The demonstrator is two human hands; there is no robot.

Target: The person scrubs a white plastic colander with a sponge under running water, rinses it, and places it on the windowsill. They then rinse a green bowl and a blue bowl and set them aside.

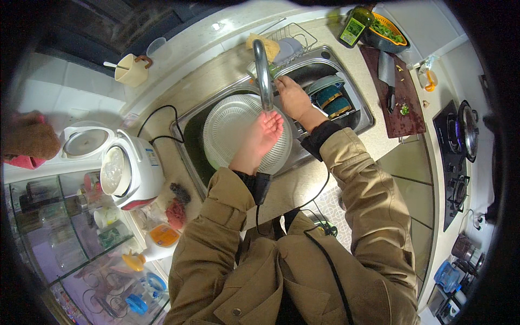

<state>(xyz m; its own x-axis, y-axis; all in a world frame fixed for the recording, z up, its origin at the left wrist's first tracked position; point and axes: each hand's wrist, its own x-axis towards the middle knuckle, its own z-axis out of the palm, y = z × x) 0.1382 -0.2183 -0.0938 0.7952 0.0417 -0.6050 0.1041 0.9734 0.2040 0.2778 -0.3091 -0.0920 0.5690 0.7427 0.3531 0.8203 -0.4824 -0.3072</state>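
My left hand [265, 131] is palm up with its fingers loosely curled, holding nothing, right beneath the spout of the curved metal faucet [262, 70]. Under that hand, a round translucent ribbed plastic basin [219, 122] fills most of the sink's left bowl. My right hand [293, 97] reaches behind the spout, its bent fingers closed at the faucet's handle, which they mostly hide. Beside it, in the right bowl, stands a rack with dark teal bowls [329, 97]. A yellow sponge-like cloth [262, 46] lies behind the faucet.
A cutting board [398, 108] with a cleaver [387, 76] lies right of the sink, near a green bottle [355, 27] and a basket of greens [387, 32]. An open white rice cooker [135, 170] stands at left. A black stove [455, 162] is far right. A black cord hangs before me.
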